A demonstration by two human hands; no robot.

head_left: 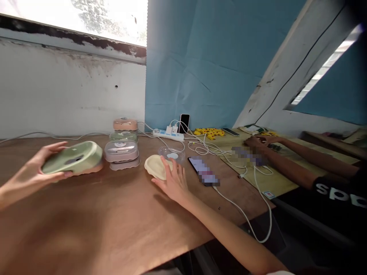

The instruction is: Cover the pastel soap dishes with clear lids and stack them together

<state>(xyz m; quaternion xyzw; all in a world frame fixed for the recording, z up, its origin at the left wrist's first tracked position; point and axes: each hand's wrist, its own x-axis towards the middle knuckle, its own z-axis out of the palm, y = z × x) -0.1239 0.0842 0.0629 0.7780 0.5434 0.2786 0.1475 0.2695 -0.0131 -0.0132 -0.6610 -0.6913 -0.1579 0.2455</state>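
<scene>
My left hand [47, 164] is closed round a green oval plastic box [86, 152], held tilted above the left of the table. Its fingers go over the top edge and the thumb lies along the lower side. A peach-coloured piece [96, 168] shows just under the box; whether it is joined to it I cannot tell. My right hand [176, 181] grips a cream oval dish [153, 165] by its right side, thumb at the near edge and fingers on top. Right behind that hand lies a clear plastic lid [164, 152] with a round pale sticker.
Stacked lidded boxes [122, 151] in mauve, green and peach stand between my hands. Behind are a power strip [168, 134], an upright phone [184, 123] and white cables [200, 147]. A charging phone [202, 172] lies at right. Another person's hands [258, 143] work beyond.
</scene>
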